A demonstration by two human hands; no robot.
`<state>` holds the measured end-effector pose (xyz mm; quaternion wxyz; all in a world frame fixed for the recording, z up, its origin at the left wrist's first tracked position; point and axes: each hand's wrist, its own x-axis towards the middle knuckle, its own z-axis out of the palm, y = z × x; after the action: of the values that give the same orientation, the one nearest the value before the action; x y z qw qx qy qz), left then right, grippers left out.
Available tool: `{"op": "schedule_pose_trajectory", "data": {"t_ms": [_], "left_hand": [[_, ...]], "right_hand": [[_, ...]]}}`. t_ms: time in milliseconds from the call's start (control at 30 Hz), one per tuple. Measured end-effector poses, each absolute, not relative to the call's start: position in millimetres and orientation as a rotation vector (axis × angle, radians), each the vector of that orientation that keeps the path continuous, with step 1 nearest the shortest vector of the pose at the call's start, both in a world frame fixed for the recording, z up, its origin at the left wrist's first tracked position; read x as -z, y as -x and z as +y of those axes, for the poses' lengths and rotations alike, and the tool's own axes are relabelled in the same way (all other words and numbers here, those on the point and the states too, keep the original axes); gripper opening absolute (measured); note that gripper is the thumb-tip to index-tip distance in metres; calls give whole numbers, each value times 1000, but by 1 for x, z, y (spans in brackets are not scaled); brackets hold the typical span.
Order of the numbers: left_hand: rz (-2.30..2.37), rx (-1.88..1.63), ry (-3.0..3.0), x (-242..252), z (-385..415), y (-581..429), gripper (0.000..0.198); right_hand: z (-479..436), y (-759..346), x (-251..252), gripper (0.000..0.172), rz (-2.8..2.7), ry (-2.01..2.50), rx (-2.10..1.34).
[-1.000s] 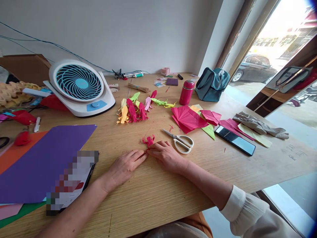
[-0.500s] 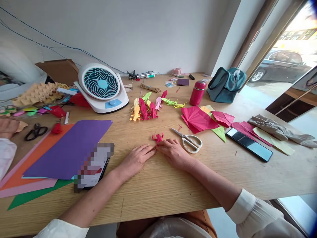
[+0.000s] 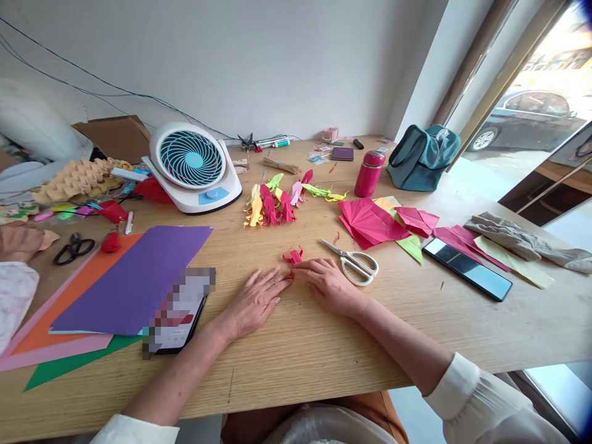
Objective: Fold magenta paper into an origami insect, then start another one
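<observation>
A small red folded paper figure (image 3: 295, 254) with thin curled limbs lies on the wooden table between my fingertips. My left hand (image 3: 256, 300) rests palm down with its fingers spread, and its fingertips touch a thin red end of the figure. From the other side my right hand (image 3: 330, 285) reaches in, fingers stretched toward the figure and the index fingertip at its lower edge. What lies under the right fingers is hidden. Scissors with white handles (image 3: 359, 267) lie just right of my right hand. A group of finished-looking folded figures (image 3: 268, 205) in several colours stands farther back.
Left are purple paper sheets (image 3: 124, 277), a phone (image 3: 182, 320), black scissors (image 3: 74, 248), a white fan (image 3: 192, 163) and another person's hand (image 3: 21, 242). Right are red paper (image 3: 367, 221), a phone (image 3: 467, 269), grey gloves (image 3: 509, 237), a red flask (image 3: 370, 174) and a teal bag (image 3: 423, 159).
My left hand has spread its fingers and turned flatter on the table. My right fingers have drawn slightly off the red paper figure's body, showing more of its lower end.
</observation>
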<state>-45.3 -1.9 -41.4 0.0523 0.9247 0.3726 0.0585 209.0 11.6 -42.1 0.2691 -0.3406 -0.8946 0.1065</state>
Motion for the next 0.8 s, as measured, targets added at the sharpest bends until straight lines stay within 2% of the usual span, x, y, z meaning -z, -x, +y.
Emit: {"op": "schedule_pose_trajectory", "data": {"t_ms": [233,567,800], "left_hand": [[1176,-352,-2744,40,-5,46,48],[1326,-731,-2668,43,-5,43,33],[1479,-689,-2549,38,0,21,10]], "right_hand": [[15,-231,36,32,-1990,1052,-273],[15,-228,45,20,-2004,1137,-332],[19,-223,51,19,-2050,1222,-379]]}}
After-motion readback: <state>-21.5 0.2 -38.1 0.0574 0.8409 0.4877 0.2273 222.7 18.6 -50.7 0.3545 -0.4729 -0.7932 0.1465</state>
